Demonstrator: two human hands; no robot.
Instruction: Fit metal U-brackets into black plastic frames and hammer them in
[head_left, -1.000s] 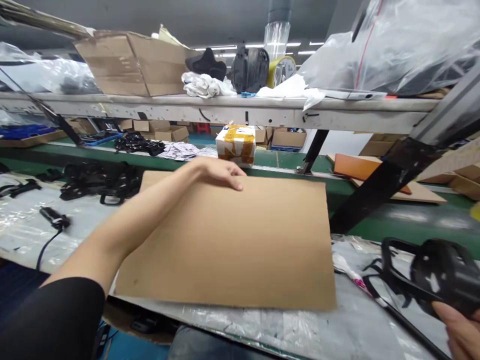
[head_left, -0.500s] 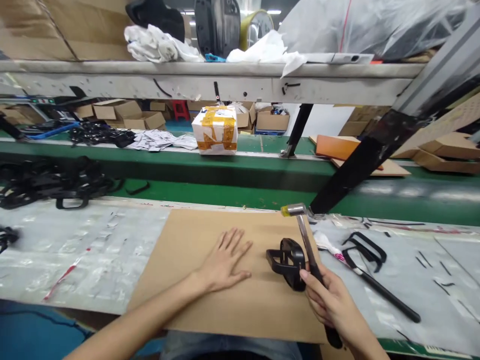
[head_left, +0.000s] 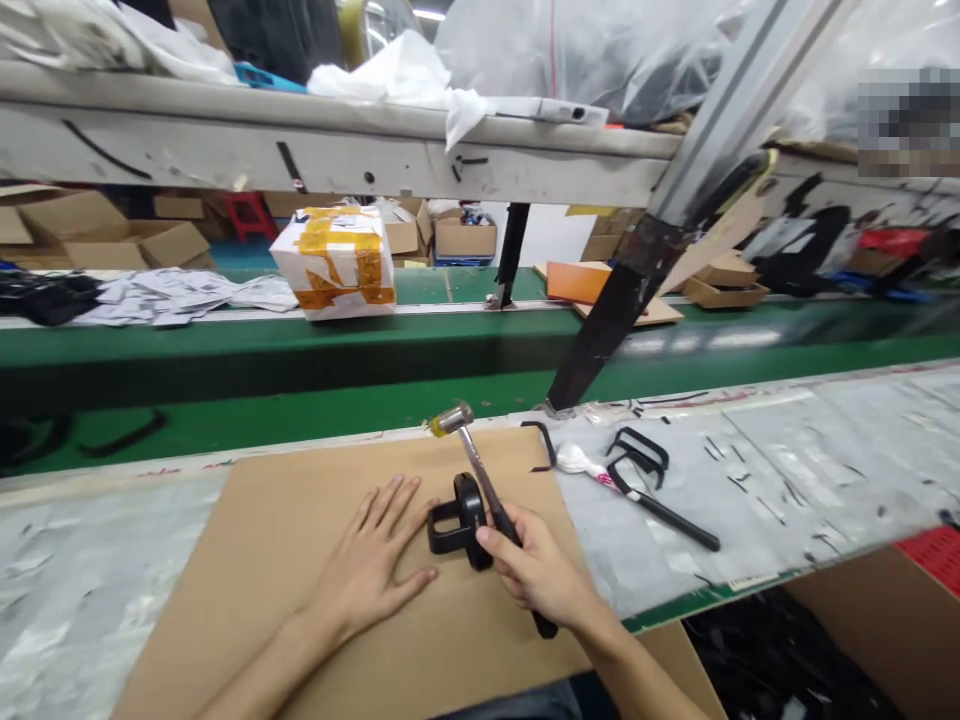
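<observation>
The person's left hand [head_left: 371, 570] is resting flat on a sheet of corrugated cardboard [head_left: 225, 590], fingers spread wide and gripping nothing, with its fingertips just beside a black plastic bracket [head_left: 459, 522]. That bracket is lying on the cardboard between the two hands. The right hand [head_left: 536, 570] is closed firmly around the black grip of a small soft-faced hammer [head_left: 480, 470], whose steel shaft is rising past the bracket's right side, and whose yellow-tipped head is hanging beyond it, near the cardboard's far edge; whether the shaft is touching the bracket I can't tell. To the right of the right hand, a plastic-covered workbench [head_left: 787, 490] is holding a black rod with a white-and-pink wrapped end [head_left: 645, 500] and a looped black bracket [head_left: 637, 455], with small black scraps scattered nearby. A cardboard box [head_left: 847, 640] is sitting below the bench edge at the right. Farther off, a green conveyor [head_left: 187, 350] is carrying a white parcel with yellow tape [head_left: 334, 262] and a spread of paper slips [head_left: 172, 297], while a grey shelf [head_left: 300, 150] is running across the top of the view, loaded with plastic sheeting [head_left: 577, 60].
</observation>
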